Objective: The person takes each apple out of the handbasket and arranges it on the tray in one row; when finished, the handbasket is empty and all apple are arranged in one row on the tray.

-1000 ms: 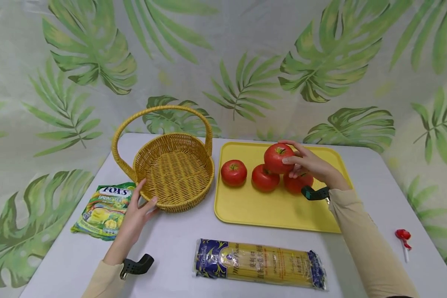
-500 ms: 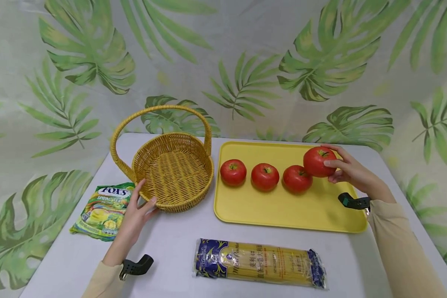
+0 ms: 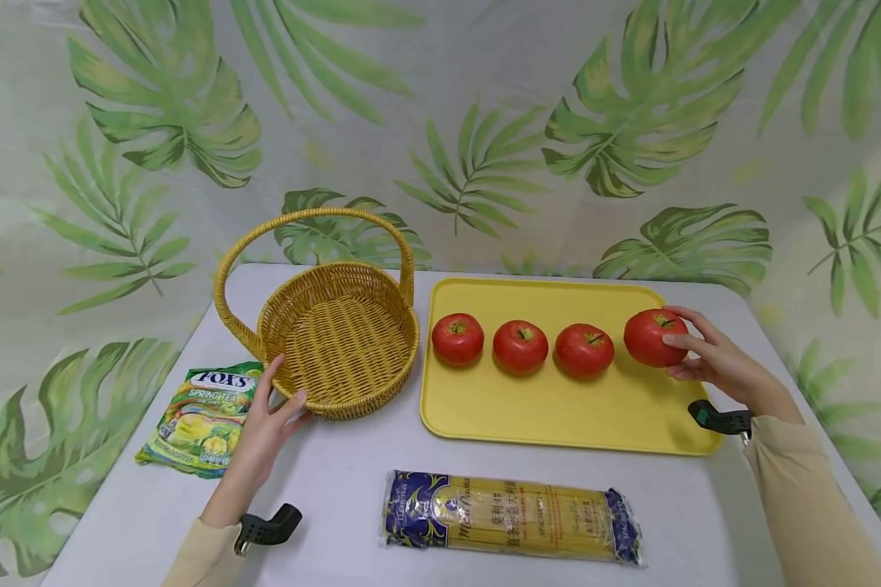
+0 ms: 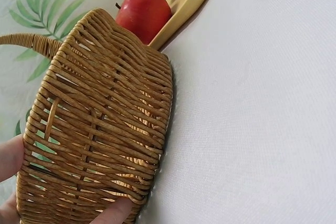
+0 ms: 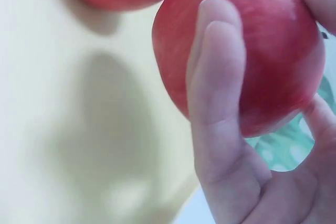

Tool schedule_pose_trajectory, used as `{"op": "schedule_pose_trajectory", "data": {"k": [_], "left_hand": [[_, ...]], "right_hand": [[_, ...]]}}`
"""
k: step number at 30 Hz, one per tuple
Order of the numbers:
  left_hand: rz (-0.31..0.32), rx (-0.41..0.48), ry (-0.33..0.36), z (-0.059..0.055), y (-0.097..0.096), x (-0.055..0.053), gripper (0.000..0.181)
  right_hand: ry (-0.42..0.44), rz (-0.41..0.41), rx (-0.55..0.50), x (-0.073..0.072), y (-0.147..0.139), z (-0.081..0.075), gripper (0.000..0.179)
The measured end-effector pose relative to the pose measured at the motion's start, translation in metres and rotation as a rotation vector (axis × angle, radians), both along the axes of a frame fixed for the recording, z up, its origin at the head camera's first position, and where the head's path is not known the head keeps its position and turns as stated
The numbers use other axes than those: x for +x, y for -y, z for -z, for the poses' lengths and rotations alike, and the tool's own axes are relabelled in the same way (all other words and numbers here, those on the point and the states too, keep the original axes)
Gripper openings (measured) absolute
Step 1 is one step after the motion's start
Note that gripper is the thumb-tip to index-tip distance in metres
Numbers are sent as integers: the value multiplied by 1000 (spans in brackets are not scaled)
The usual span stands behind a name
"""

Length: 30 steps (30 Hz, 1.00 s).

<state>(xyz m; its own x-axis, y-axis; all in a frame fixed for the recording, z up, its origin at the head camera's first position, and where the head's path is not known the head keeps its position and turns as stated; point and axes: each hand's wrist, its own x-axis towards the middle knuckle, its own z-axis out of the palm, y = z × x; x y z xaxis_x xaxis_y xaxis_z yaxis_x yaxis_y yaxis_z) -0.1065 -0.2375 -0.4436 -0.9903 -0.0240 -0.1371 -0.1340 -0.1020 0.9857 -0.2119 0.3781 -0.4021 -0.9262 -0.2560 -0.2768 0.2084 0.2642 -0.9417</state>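
Note:
My right hand (image 3: 723, 367) holds a red apple (image 3: 653, 337) between thumb and fingers, close over the right part of the yellow tray (image 3: 529, 416). In the right wrist view, fingers cross the face of this apple (image 5: 278, 61), and a shadow lies on the tray beneath. Three more red apples stand in a row along the tray, among them the leftmost apple (image 3: 458, 339). My left hand (image 3: 264, 428) holds the front left side of a wicker basket (image 3: 345, 342) with a tall handle. In the left wrist view, fingertips press the basket's woven wall (image 4: 100, 114).
A green bag of Fox's candy (image 3: 205, 420) lies left of the basket, beside my left hand. A spaghetti packet (image 3: 514, 518) lies in front of the tray on the white table (image 3: 323, 505). A leaf-printed cloth (image 3: 484, 98) hangs behind.
My right hand has carried its apple to the right, past the others, and lowered it toward the tray's right end. The tray's right side shifted slightly rightward early on. My left hand stays on the basket.

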Motion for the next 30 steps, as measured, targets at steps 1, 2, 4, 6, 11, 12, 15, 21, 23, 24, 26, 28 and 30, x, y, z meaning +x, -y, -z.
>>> {"op": "schedule_pose_trajectory", "data": {"k": [1, 2, 4, 6, 11, 12, 15, 21, 23, 24, 26, 28, 30], "left_hand": [[0, 1, 0, 0, 0, 0, 72], [0, 3, 0, 0, 0, 0, 72], [-1, 5, 1, 0, 0, 0, 73], [-1, 6, 3, -1, 0, 0, 73], [1, 4, 3, -1, 0, 0, 73], [1, 3, 2, -1, 0, 0, 73], [2, -4, 1, -1, 1, -1, 72], [-4, -4, 13, -3, 0, -2, 72], [-9, -4, 23, -4, 0, -2, 72], [-12, -9, 28, -5, 0, -1, 72], [-17, -36, 37, -9, -1, 0, 72], [-18, -79, 34, -14, -1, 1, 70], [-9, -171, 26, -22, -1, 5, 69]], "right_hand": [[11, 6, 1, 1, -1, 2, 40], [18, 9, 6, 2, -3, 5, 41], [27, -7, 23, 4, -6, 10, 47], [34, -30, 30, 5, -9, 14, 51], [58, -68, 11, 6, -14, 22, 58], [63, -70, 4, 6, -14, 23, 59], [81, -74, -27, 6, -14, 25, 64], [135, -85, -92, 7, -11, 26, 73], [138, -86, -91, 8, -10, 25, 74], [136, -86, -88, 8, -9, 25, 74], [130, -85, -76, 10, -9, 24, 76], [115, -87, -61, 12, -9, 22, 77], [87, -94, -42, 14, -9, 19, 77]]}}
